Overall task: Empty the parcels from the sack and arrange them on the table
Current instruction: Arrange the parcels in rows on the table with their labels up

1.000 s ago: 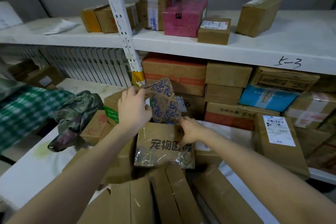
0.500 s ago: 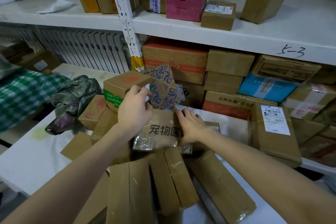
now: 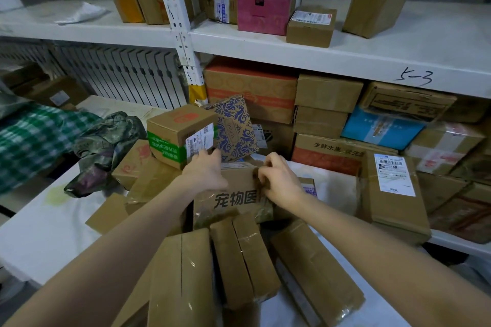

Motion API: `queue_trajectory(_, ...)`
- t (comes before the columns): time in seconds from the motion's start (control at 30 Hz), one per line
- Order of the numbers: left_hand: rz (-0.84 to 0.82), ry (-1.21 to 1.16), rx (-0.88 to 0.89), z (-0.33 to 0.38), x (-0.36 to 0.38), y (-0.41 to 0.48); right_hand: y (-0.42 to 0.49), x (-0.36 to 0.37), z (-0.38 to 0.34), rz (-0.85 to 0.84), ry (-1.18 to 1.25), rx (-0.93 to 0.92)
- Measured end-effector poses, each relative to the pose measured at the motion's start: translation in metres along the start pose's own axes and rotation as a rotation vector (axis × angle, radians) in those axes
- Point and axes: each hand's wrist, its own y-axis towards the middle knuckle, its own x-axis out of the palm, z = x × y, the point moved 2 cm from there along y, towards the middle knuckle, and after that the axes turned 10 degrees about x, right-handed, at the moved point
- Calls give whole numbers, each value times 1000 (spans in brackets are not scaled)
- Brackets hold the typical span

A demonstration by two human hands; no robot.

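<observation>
Near edge of the table (image 3: 39, 241): long brown parcels (image 3: 244, 255) lie side by side, with glossy tape over the card. Just beyond them, mid-pile, is the printed carton (image 3: 233, 200), black characters on its near face and wrinkled film low on that face. The right hand (image 3: 279, 180) is at its far top edge, fingers curled and pinching there. The left hand (image 3: 204, 167) is at the far-left corner; its fingertips pass out of sight behind the edge, so I cannot tell whether it grips or only touches. Judgement: stiff corrugated card, probably light to moderate in weight, not fragile-looking. The taped patches look slick, so take bare card at two opposite top edges and lift straight up. Just behind, the green-banded box (image 3: 178, 138) perches on other boxes and the blue-patterned box (image 3: 233, 125) leans tilted; either could topple. Far left is a green-checked sack (image 3: 32, 138), slumped. Farthest is a shelf (image 3: 398, 42) holding cartons.
</observation>
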Motion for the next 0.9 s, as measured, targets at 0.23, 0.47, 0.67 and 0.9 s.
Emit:
queue_trajectory(0.23,-105,63,-53,5,-6,25,-11,17,8,-20,-27,114)
queue_trajectory(0.47,-31,-179,-150,10,4,33,15,0,15,-101,165,551)
queue_trajectory(0.67,38,-233,-195,11,7,29,30,-3,12,-202,80,663)
queue_trajectory(0.9,137,-258,-196,16,-9,23,38,-21,17,-194,472,767)
